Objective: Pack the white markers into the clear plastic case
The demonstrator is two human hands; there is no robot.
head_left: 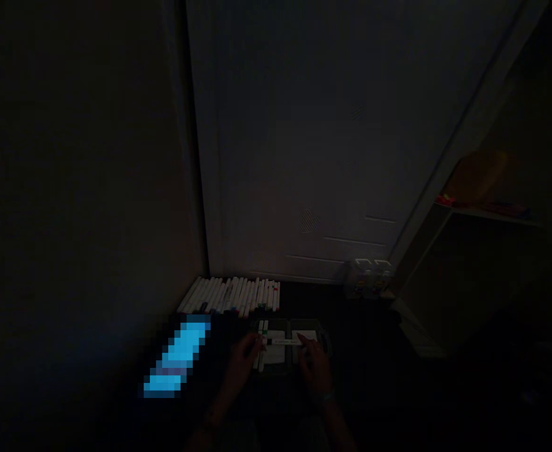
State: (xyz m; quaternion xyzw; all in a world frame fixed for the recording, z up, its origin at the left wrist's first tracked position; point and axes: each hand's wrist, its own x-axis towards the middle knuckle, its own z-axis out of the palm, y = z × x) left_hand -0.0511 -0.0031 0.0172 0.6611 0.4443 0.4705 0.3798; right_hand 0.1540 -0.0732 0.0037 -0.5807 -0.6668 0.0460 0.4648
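The scene is very dark. My left hand [242,364] and my right hand [314,364] hold a white marker [285,341] crosswise, one hand at each end, fingers pinched on it. The marker hovers over a small open case [325,336] with a couple of other markers standing in it. Behind it lies a row of several white markers [231,295] side by side on the dark surface.
A glowing blue screen [177,356], blurred out, lies left of my hands. A pale door [313,157] rises behind. A low shelf unit [468,263] with an orange object on top stands at the right. Small clear containers [367,276] sit by the door's foot.
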